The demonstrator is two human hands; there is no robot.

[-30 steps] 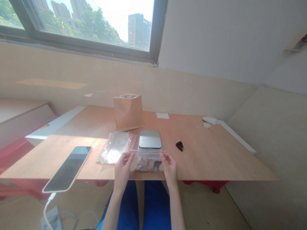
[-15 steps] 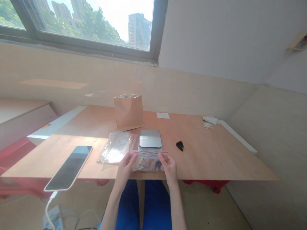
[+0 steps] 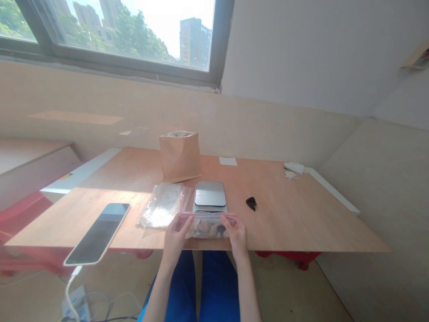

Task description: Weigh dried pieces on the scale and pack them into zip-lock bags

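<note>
A clear zip-lock bag [image 3: 206, 229] with a red seal line is stretched between my two hands at the table's front edge. Brownish lumps and a dark piece show through its plastic; I cannot make out what they are. My left hand [image 3: 176, 230] pinches the bag's top left corner, and my right hand [image 3: 236, 231] pinches the top right corner. Just beyond the bag sits a small digital scale [image 3: 210, 194] with a bare metal plate, its front part covered by the bag. Left of it lie flat, clear zip-lock bags [image 3: 163, 203].
An open brown paper pouch [image 3: 180, 157] stands behind the clear bags. A black scrap [image 3: 251, 203] lies right of the scale. White paper [image 3: 228, 161] and crumpled wrappers [image 3: 294, 168] are farther back. A cabled phone [image 3: 98, 233] overhangs the front left edge.
Both hands keep their pinch on the zip-lock bag, which has tilted slightly so its contents show a little more clearly. The view has shifted very slightly; the other things stay put.
</note>
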